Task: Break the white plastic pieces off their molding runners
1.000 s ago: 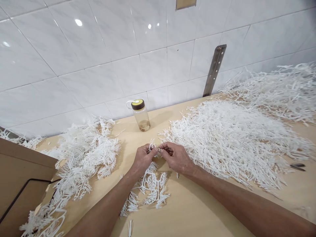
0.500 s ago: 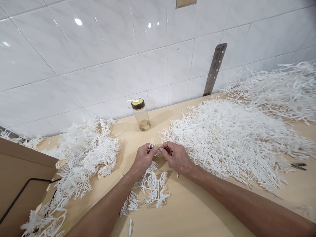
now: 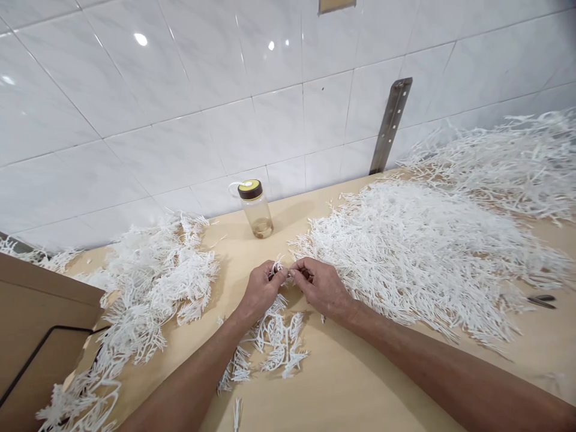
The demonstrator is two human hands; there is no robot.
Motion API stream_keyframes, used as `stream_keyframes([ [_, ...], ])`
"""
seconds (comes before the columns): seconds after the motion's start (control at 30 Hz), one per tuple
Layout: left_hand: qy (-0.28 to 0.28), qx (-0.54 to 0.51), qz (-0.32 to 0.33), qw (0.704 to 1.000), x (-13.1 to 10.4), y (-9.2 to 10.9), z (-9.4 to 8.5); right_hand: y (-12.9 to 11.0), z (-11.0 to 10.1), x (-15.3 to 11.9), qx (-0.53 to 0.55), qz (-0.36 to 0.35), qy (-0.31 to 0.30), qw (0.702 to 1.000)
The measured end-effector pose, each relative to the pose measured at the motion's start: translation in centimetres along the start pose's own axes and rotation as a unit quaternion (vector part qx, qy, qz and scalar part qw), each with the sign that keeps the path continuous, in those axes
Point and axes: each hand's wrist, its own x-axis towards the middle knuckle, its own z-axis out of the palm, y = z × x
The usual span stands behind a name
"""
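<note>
Both hands meet over the middle of the worktop (image 3: 360, 384). The left hand (image 3: 261, 290) and right hand (image 3: 323, 287) each pinch an end of one small white plastic sprig (image 3: 279, 267), grips clenched on it between fingertips, raised where it can be seen closely. A small cluster of sprigs (image 3: 274, 345) lies under the wrists, with a big heap (image 3: 423, 258) right, within reach, and another heap (image 3: 153, 288) left. A lidded bottle (image 3: 255, 209) stands back by the tiled wall.

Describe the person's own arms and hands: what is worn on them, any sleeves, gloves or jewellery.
Both forearms are bare up to the picture's lower edge, with no sleeves in view. The left hand and the right hand wear no gloves. No watch, bracelet or ring shows on either wrist or on the fingers that can be seen.
</note>
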Motion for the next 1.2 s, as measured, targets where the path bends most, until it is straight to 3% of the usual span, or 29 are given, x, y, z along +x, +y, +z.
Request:
stream_keyframes([
  [0.1,-0.025,0.027,0.015,0.999,0.1,0.0,-0.2,0.0,0.0,0.0,-0.018,-0.008,0.003,1.000],
  [0.2,-0.072,-0.013,-0.011,0.997,0.3,-0.4,-0.4,-0.1,0.0,0.1,-0.014,-0.011,0.010,1.000],
  [0.47,-0.047,-0.030,-0.029,0.998,0.5,-0.8,-0.5,0.2,0.0,-0.1,-0.026,-0.038,0.007,0.999],
  [0.63,-0.136,-0.067,-0.040,0.988,0.2,0.1,-0.9,0.5,0.4,-0.2,-0.044,-0.043,0.000,0.998],
  [0.73,-0.179,-0.084,-0.030,0.980,-0.1,0.3,-0.6,0.7,0.1,0.5,-0.070,0.005,0.050,0.996],
  [0.8,-0.157,-0.104,-0.028,0.982,-0.1,0.0,-0.4,0.9,-0.1,0.8,-0.066,0.024,0.074,0.995],
  [1.0,-0.021,-0.156,-0.092,0.983,0.6,-0.7,-0.5,0.8,-0.3,0.5,0.067,0.083,0.045,0.993],
  [1.2,0.024,-0.172,-0.118,0.978,0.4,0.5,-0.4,-0.1,-0.3,0.0,0.028,-0.045,0.077,0.996],
])
